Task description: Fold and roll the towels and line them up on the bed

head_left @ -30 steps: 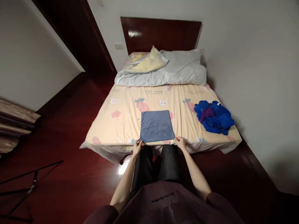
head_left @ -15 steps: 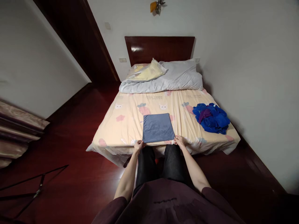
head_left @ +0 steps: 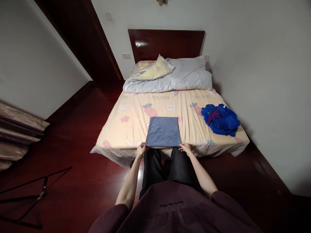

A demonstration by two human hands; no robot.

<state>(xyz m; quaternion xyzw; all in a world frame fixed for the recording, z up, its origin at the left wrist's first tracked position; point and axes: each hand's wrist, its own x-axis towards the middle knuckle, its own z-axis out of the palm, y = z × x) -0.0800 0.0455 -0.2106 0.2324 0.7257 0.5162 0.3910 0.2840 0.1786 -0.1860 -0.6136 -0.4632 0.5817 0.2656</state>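
A grey-blue cloth [head_left: 163, 132], roughly square, lies spread flat at the near edge of the bed [head_left: 116, 129]. My left hand [head_left: 141, 149] pinches its near left corner between thumb and fingers. At the near right corner, my right hand [head_left: 185, 148] has its fingers closed on the cloth's edge. Farther right on the bed sits a crumpled heap of blue cloths [head_left: 222, 120], with a purple cloth [head_left: 214, 116] on top of it.
A grey quilt [head_left: 187, 74] with a yellow part lies bunched by the dark headboard [head_left: 167, 43]. Black stand legs [head_left: 40, 195] rest on the red floor at left, near a curtain [head_left: 19, 136]. A white wall runs along the right.
The cloth's near left corner has shifted slightly left with my left hand, and its near edge looks straighter. My right hand has moved a little left. The camera view has tilted down slightly.
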